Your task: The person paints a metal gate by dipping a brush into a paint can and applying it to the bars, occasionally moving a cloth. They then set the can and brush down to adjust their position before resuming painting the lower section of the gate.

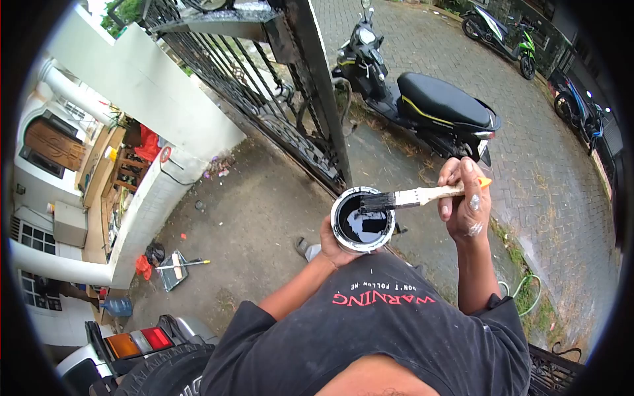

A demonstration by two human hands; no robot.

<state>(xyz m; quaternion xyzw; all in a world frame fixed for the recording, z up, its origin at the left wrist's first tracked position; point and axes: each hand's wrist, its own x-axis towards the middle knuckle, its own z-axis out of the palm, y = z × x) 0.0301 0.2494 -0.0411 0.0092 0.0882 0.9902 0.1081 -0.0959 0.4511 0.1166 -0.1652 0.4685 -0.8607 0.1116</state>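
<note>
My left hand [335, 247] is wrapped round the side of a paint can [362, 247] and holds it in front of my chest. Glossy black paint fills part of the can, and its white rim is smeared with black. In my right hand [468, 201] is a paintbrush [432, 194], gripped by its pale handle with an orange end. Its black-coated bristles lie over the can's right rim, above the paint. White specks mark my right thumb and wrist. Just beyond the can stands a black metal gate [310, 99] with bars and scrollwork.
A black scooter [442, 99] is parked beyond the gate, with more motorbikes [502, 39] along the far kerb. At left, a paint tray [173, 272] with a roller lies on the ground near a white wall [148, 211]. A vehicle's rear light [156, 338] and spare tyre show at lower left.
</note>
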